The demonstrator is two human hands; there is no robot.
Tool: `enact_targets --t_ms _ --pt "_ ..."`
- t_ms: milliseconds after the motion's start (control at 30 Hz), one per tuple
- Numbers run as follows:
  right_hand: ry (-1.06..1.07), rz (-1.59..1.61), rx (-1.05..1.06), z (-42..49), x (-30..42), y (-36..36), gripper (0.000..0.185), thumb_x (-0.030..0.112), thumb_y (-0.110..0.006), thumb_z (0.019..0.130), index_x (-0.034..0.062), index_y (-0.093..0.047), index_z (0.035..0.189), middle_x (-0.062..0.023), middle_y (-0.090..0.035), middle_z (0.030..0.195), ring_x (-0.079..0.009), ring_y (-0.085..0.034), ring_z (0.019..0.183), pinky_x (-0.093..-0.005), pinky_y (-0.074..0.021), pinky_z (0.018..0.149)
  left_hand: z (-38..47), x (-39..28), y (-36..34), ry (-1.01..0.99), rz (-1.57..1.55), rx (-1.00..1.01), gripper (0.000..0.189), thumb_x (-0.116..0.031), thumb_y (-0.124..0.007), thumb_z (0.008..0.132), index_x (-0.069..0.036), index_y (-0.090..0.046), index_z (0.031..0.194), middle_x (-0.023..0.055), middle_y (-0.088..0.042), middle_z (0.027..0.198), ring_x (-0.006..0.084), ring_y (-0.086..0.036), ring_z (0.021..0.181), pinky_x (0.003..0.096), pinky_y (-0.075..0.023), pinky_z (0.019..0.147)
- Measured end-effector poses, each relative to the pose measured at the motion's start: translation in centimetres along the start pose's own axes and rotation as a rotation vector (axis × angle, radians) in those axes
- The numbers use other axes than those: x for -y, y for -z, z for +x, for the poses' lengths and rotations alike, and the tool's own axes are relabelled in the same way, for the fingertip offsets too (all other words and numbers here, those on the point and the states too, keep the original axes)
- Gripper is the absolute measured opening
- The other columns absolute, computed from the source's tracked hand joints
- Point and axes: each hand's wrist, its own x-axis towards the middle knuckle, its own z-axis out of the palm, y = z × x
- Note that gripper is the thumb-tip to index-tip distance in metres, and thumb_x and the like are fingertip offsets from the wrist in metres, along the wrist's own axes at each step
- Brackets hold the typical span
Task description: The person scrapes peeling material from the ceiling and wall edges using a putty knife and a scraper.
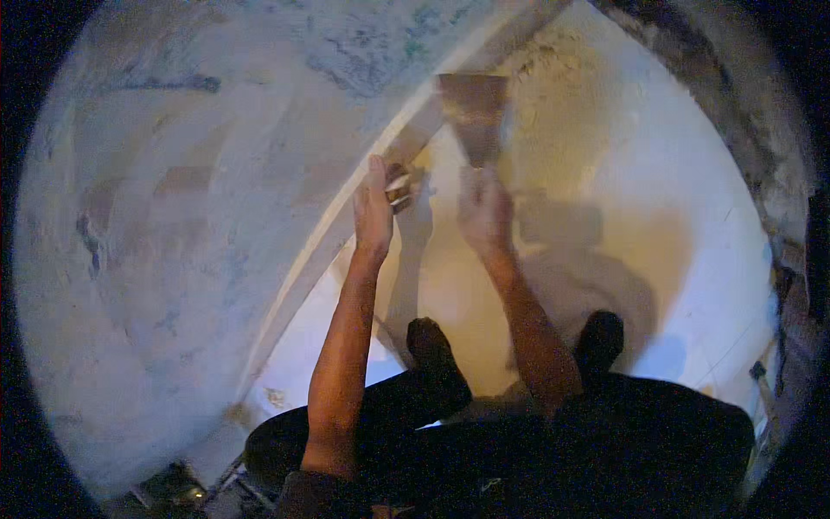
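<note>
My right hand, blurred, grips a wide-bladed scraper by its lower end. The scraper's brown, flared blade points away from me, its far left corner over a pale raised strip. My left hand is at the strip, thumb extended along it and fingers curled. Something small, dark and pale shows at those fingers; blur hides whether it is held. Under both hands lies a pale, yellow-lit surface, with a rough brownish patch right of the blade.
A mottled grey-white surface spans the left, beyond the strip. My dark shoes and dark-clothed legs fill the near part. Rough dark ground borders the pale surface at right. Unclear dark objects lie at bottom left.
</note>
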Motion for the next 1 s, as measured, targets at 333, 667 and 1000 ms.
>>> enact_targets --t_ms 333,667,1000 --pt "0.276 -0.152 -0.021 1.0 -2.5 -3.4 0.024 0.024 -0.046 0.091 0.0014 -0.051 0.097 -0.0077 -0.052 0.062 -0.0153 -0.048 0.044 -0.0312 -0.0368 0.040 -0.3 0.7 -1.1 0.140 -0.204 0.131 0.056 -0.052 -0.039 0.090 -0.001 -0.054 0.110 0.0119 -0.062 0.102 0.0210 -0.063 0.085 0.0327 -0.0474 0.070" --pt "-0.226 0.325 0.416 0.0 -1.6 -3.9 0.029 0.033 -0.046 0.092 0.0050 -0.052 0.088 -0.0071 -0.049 0.064 -0.0196 -0.047 0.055 -0.0310 -0.0371 0.049 2.4 -1.1 -1.8 0.040 0.152 -0.002 0.064 -0.056 -0.048 0.084 0.005 -0.060 0.098 0.0194 -0.064 0.091 0.0285 -0.061 0.089 0.0393 -0.0437 0.079" --pt "0.117 -0.173 0.171 1.5 -1.3 -4.2 0.049 0.037 -0.046 0.091 -0.0061 -0.055 0.070 -0.0170 -0.053 0.055 -0.0272 -0.052 0.049 -0.0429 -0.0380 0.050 2.8 -0.7 -2.7 -0.117 0.258 -0.153 0.067 -0.055 -0.049 0.085 0.011 -0.058 0.098 0.0304 -0.057 0.100 0.0384 -0.055 0.096 0.0414 -0.0418 0.085"
